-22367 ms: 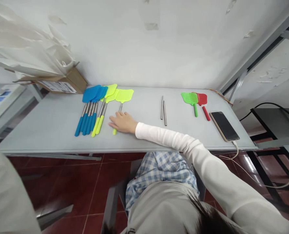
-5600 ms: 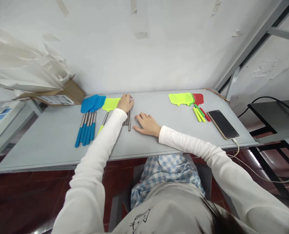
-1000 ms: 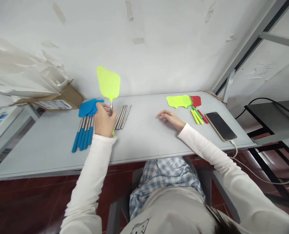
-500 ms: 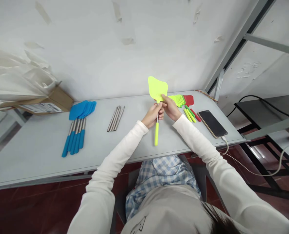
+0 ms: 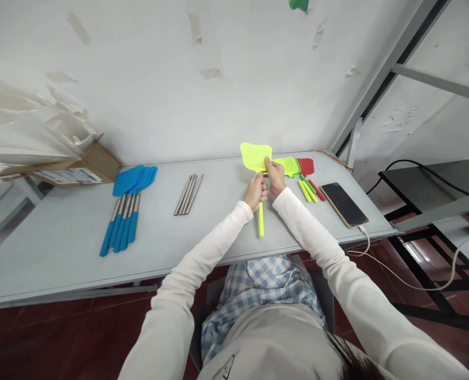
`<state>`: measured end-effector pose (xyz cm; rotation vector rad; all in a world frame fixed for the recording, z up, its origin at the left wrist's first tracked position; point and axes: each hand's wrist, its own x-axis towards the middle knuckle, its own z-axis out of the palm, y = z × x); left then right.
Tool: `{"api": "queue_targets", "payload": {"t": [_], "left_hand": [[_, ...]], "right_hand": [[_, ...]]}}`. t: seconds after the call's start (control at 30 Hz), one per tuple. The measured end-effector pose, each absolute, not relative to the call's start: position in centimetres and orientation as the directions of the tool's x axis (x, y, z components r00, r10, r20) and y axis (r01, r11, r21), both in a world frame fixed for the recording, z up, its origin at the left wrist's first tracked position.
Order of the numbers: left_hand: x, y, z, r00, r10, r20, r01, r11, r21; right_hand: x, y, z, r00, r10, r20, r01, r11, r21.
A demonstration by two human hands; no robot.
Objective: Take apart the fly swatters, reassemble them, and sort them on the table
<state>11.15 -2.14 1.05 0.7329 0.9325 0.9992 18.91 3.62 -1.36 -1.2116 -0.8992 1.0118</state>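
A yellow-green fly swatter [image 5: 254, 155] is held up over the table, its perforated head away from me and its handle pointing toward me. My left hand [image 5: 255, 192] is closed round the rod just below the head. With thumb and fingers, my right hand [image 5: 275, 176] pinches the lower right part of the head. Just right of my right hand lie loose swatter heads, a yellow-green one [image 5: 290, 166] and a red one [image 5: 306, 167], with a bit of green between them. Loose handles in yellow-green [image 5: 304, 191], green and red [image 5: 317, 191] lie below these heads.
Blue fly swatters [image 5: 129, 182] lie fanned at the left. Several metal rods [image 5: 188, 194] lie mid-table. A phone [image 5: 344, 205] with a white cable is at the right end. A cardboard box [image 5: 97, 161] stands far left; the wall [image 5: 234, 95] rises behind the table [image 5: 203, 237].
The swatter's head has tipped, so its holes show more plainly. My left hand has moved slightly right and closed into a tighter grip. My right hand stays on the head.
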Motion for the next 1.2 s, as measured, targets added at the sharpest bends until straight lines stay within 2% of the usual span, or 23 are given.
{"api": "queue_targets", "payload": {"t": [0.2,0.33,0.53,0.73,0.87,1.03,1.2], "left_hand": [[11.1,-2.2,2.6,0.214,0.92,-0.327,-0.428,0.39,0.816],[11.0,-3.2,3.4,0.29,0.893,-0.343,-0.404,0.439,0.802],[10.8,-4.0,4.4,0.329,0.886,-0.328,-0.425,0.449,0.786],[10.1,-4.9,3.7,0.361,0.851,-0.382,-0.38,0.508,0.772],[8.5,-4.9,3.5,0.397,0.828,-0.396,-0.358,0.537,0.764],[6.1,-2.9,4.3,0.576,0.711,-0.403,-0.305,0.644,0.701],[6.3,-0.9,4.5,0.511,0.824,-0.245,-0.382,0.473,0.794]], "right_hand": [[18.1,5.2,-0.3,0.384,0.923,-0.017,-0.141,0.04,-0.989],[18.7,6.7,1.2,0.459,0.885,-0.074,-0.177,0.01,-0.984],[19.4,7.4,2.4,0.448,0.894,0.014,-0.166,0.098,-0.981],[19.0,7.9,2.1,0.504,0.852,-0.14,-0.268,0.0,-0.963],[18.7,7.4,1.6,0.446,0.886,-0.127,-0.301,0.015,-0.953],[19.3,5.3,1.3,0.426,0.902,-0.074,-0.277,0.053,-0.959],[19.6,3.3,1.8,0.275,0.961,-0.022,-0.25,0.049,-0.967]]}}
